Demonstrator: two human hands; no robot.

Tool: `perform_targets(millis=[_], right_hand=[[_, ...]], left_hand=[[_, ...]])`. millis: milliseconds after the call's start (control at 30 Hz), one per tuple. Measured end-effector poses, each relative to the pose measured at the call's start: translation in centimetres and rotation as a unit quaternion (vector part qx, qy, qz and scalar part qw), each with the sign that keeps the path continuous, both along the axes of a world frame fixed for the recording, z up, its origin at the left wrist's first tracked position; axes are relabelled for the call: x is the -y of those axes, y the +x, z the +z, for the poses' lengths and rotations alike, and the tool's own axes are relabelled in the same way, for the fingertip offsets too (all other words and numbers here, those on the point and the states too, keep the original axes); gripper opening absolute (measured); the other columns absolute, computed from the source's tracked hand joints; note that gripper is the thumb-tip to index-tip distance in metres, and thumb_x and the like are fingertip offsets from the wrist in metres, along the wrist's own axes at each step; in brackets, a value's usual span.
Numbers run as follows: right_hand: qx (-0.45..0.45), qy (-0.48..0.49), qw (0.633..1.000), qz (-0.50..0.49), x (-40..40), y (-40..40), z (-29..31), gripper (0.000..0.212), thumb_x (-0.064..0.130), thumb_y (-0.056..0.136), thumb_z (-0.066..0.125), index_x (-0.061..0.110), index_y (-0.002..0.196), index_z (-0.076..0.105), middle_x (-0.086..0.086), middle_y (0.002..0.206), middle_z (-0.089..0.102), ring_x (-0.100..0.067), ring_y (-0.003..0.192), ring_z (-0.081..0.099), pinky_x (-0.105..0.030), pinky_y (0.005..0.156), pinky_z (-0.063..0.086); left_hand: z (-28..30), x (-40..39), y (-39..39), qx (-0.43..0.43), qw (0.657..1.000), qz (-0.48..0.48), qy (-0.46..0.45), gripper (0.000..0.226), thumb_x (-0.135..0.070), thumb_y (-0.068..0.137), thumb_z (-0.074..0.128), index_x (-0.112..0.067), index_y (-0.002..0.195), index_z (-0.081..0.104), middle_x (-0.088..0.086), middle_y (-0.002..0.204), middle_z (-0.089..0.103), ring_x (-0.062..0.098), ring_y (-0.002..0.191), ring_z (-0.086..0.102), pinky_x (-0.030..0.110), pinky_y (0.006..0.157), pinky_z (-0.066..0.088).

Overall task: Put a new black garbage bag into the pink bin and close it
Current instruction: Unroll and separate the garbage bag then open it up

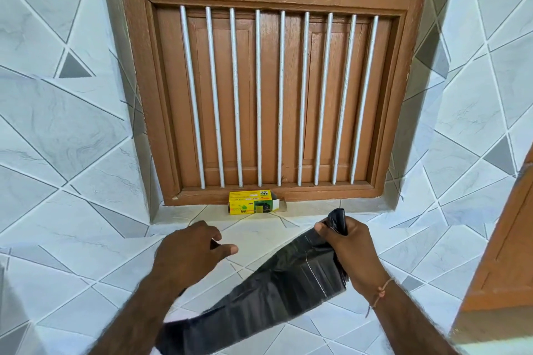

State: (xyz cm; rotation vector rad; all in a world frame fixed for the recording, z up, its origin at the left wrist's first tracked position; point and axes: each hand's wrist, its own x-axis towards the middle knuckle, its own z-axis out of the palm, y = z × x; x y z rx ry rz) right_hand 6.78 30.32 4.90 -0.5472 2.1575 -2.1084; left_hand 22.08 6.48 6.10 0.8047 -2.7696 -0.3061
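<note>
A folded black garbage bag [271,294] hangs in a long strip from my right hand [350,251], which grips its upper end at the right of centre. The strip trails down to the lower left, under my left forearm. My left hand [190,253] hovers to the left of the bag with fingers spread and nothing in it. A yellow garbage-bag box [250,202] with an open end flap lies on the tiled sill beyond both hands. The pink bin is not in view.
A brown wooden window [274,95] with white vertical bars fills the wall above the sill. Grey-and-white patterned tiles [72,138] cover the walls and ledge. An orange-brown wooden door edge [507,253] stands at the right.
</note>
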Motion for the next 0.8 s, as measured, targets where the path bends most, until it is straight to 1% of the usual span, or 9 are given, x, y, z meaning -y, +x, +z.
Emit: perform_targets(millis=[100, 267, 367, 433, 500, 600, 667, 733, 800], right_hand=[[-0.001, -0.017, 0.998, 0.059, 0.2, 0.7, 1.1, 0.005, 0.014, 0.081, 0.074, 0.011, 0.078, 0.072, -0.004, 0.069, 0.072, -0.021, 0.07, 0.067, -0.035, 0.07, 0.055], [-0.012, -0.04, 0.986, 0.161, 0.4, 1.4, 2.1, 0.007, 0.02, 0.081, 0.073, 0.016, 0.075, 0.071, -0.002, 0.071, 0.066, -0.019, 0.073, 0.063, -0.04, 0.075, 0.053], [0.01, -0.044, 0.977, 0.209, -0.2, 1.4, 2.0, 0.027, 0.041, 0.068, 0.081, 0.018, 0.077, 0.07, -0.003, 0.074, 0.064, -0.02, 0.076, 0.06, -0.041, 0.077, 0.051], [0.031, -0.061, 0.973, 0.219, -0.7, 1.1, 1.9, 0.04, 0.047, 0.058, 0.086, 0.016, 0.077, 0.069, -0.004, 0.073, 0.063, -0.02, 0.073, 0.06, -0.035, 0.073, 0.052], [0.049, -0.082, 0.974, 0.203, -1.3, 0.9, 1.9, 0.035, 0.039, 0.065, 0.084, 0.012, 0.079, 0.067, -0.005, 0.069, 0.061, -0.018, 0.068, 0.06, -0.031, 0.068, 0.051], [0.04, -0.072, 0.986, 0.147, -2.3, 0.5, 1.9, 0.011, 0.016, 0.086, 0.067, 0.009, 0.079, 0.061, 0.003, 0.06, 0.06, -0.012, 0.059, 0.056, -0.021, 0.058, 0.049], [0.031, -0.043, 0.99, 0.128, -2.6, 0.2, 1.8, 0.013, 0.016, 0.091, 0.063, 0.011, 0.079, 0.062, 0.005, 0.059, 0.062, -0.011, 0.061, 0.059, -0.023, 0.062, 0.049], [0.035, -0.024, 0.991, 0.128, -2.7, 0.1, 1.8, 0.016, 0.022, 0.091, 0.063, 0.016, 0.077, 0.065, -0.001, 0.067, 0.065, -0.018, 0.07, 0.062, -0.033, 0.069, 0.052], [0.026, -0.013, 0.99, 0.14, -2.6, 0.2, 2.0, 0.018, 0.023, 0.091, 0.064, 0.019, 0.074, 0.066, -0.004, 0.07, 0.064, -0.021, 0.073, 0.061, -0.036, 0.07, 0.051]], left_hand=[[0.1, -2.7, -0.6, -0.08, 0.996, -0.05, 0.005, 0.059, -0.077, 0.078, 0.045, -0.035, 0.114, 0.063, -0.019, 0.112, 0.065, 0.006, 0.099, 0.062, 0.028, 0.086, 0.048], [-1.4, -6.1, -4.2, -0.117, 0.945, -0.196, 0.233, 0.064, -0.06, 0.079, 0.064, -0.041, 0.137, 0.048, -0.026, 0.138, 0.048, -0.001, 0.124, 0.047, 0.022, 0.105, 0.037], [-2.0, -6.8, -6.3, -0.127, 0.921, -0.225, 0.29, 0.037, -0.043, 0.082, 0.068, -0.042, 0.118, 0.063, -0.018, 0.137, 0.056, 0.006, 0.119, 0.056, 0.027, 0.103, 0.044], [-2.2, -7.0, -7.1, -0.154, 0.922, -0.214, 0.284, 0.007, -0.035, 0.083, 0.066, -0.036, 0.089, 0.069, -0.013, 0.119, 0.069, 0.009, 0.107, 0.063, 0.04, 0.099, 0.049], [-1.9, -7.1, -7.3, -0.168, 0.921, -0.211, 0.282, 0.011, -0.033, 0.086, 0.063, -0.026, 0.081, 0.069, -0.01, 0.101, 0.074, 0.009, 0.097, 0.066, 0.044, 0.094, 0.05], [-1.2, -7.5, -6.8, -0.185, 0.899, -0.217, 0.333, 0.015, -0.025, 0.093, 0.058, -0.015, 0.085, 0.065, -0.007, 0.093, 0.076, 0.021, 0.089, 0.068, 0.043, 0.089, 0.053], [-0.8, -7.9, -6.5, -0.2, 0.884, -0.212, 0.365, 0.015, -0.022, 0.095, 0.055, -0.012, 0.089, 0.064, -0.009, 0.089, 0.077, 0.03, 0.085, 0.067, 0.045, 0.083, 0.052], [-0.5, -8.5, -6.5, -0.197, 0.899, -0.212, 0.33, 0.013, -0.031, 0.093, 0.058, -0.021, 0.098, 0.066, -0.012, 0.089, 0.074, 0.018, 0.082, 0.066, 0.041, 0.084, 0.052], [-0.6, -9.2, -6.6, -0.149, 0.929, -0.222, 0.255, 0.037, -0.05, 0.082, 0.065, -0.037, 0.116, 0.062, -0.019, 0.105, 0.064, 0.001, 0.092, 0.061, 0.028, 0.087, 0.051]])
